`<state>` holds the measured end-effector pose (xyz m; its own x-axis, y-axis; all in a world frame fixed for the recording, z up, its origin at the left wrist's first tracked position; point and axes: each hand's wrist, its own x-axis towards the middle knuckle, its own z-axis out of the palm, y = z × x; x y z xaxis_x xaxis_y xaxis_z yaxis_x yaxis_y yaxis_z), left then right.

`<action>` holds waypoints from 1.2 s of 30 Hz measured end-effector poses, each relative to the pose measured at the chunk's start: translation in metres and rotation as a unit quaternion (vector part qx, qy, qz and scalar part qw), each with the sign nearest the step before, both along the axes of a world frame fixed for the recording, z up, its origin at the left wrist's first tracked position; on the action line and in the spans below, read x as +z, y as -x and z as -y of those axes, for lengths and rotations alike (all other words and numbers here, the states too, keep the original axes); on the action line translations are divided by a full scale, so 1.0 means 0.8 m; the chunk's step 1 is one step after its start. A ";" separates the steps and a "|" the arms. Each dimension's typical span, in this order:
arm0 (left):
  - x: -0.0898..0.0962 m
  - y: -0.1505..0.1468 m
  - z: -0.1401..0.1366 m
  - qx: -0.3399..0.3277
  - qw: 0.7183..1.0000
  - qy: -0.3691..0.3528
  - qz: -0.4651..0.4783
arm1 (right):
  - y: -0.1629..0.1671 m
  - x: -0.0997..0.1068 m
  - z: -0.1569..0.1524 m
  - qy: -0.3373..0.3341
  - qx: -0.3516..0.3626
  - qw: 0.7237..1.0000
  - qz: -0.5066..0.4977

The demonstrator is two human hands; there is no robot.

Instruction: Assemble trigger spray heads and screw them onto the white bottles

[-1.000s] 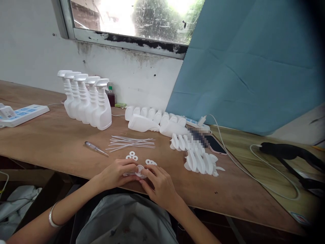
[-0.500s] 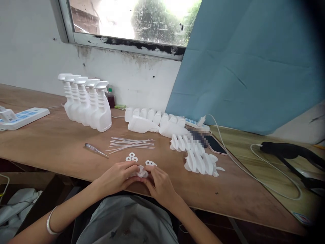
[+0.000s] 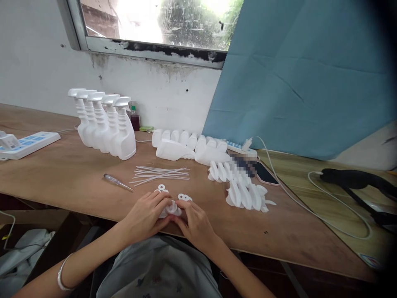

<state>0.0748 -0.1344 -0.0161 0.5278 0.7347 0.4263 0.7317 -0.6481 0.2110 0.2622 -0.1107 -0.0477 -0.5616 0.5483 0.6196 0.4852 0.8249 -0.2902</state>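
Close to the table's front edge, my left hand (image 3: pixel 151 212) and my right hand (image 3: pixel 194 218) are both closed round a white spray trigger head (image 3: pixel 173 208). My fingers cover much of it, and its round collar faces up between them. Just beyond the left fingers lie a few white ring washers (image 3: pixel 161 187), partly hidden. More washers (image 3: pixel 185 197) overlap beyond my right fingertips. Thin white dip tubes (image 3: pixel 161 174) lie in a loose heap farther back. Off to the right, several white trigger heads (image 3: pixel 248 194) rest in rows.
Upright spray bottles (image 3: pixel 107 124) stand at the back left. White bottles (image 3: pixel 175 150) lie on their sides by the wall. A screwdriver (image 3: pixel 118 182) is left of the tubes. Power strips (image 3: pixel 34 145), a phone (image 3: pixel 266 173) and a white cable (image 3: pixel 297 207) lie around the table (image 3: pixel 77 186).
My left hand has shifted slightly over the nearer washers, covering more of them. Both hands keep hold of the trigger head, and the camera view has moved a little.
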 end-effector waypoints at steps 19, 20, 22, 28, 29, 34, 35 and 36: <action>-0.016 0.076 -0.056 0.285 0.951 -0.041 -0.112 | 0.004 0.003 0.004 -0.033 0.005 0.999 0.008; -0.019 0.078 -0.058 0.292 0.948 -0.039 -0.121 | 0.004 0.003 0.004 -0.034 0.005 0.999 0.012; -0.024 0.077 -0.060 0.293 0.947 -0.036 -0.124 | 0.005 0.004 0.004 -0.035 0.004 0.999 0.020; -0.017 0.072 -0.056 0.276 0.959 -0.028 -0.051 | 0.005 0.003 0.003 -0.041 -0.001 0.999 0.034; -0.012 0.070 -0.053 0.258 0.966 -0.018 0.005 | 0.005 0.003 0.003 -0.041 -0.002 0.998 0.038; 0.014 0.038 -0.025 0.128 0.937 0.088 0.312 | 0.005 0.004 0.004 -0.038 -0.006 0.998 0.053; 0.016 0.029 -0.019 0.102 0.925 0.109 0.351 | 0.005 0.004 0.004 -0.037 -0.006 0.998 0.055; 0.017 0.019 -0.015 0.078 0.913 0.127 0.380 | 0.005 0.004 0.004 -0.037 -0.005 0.998 0.056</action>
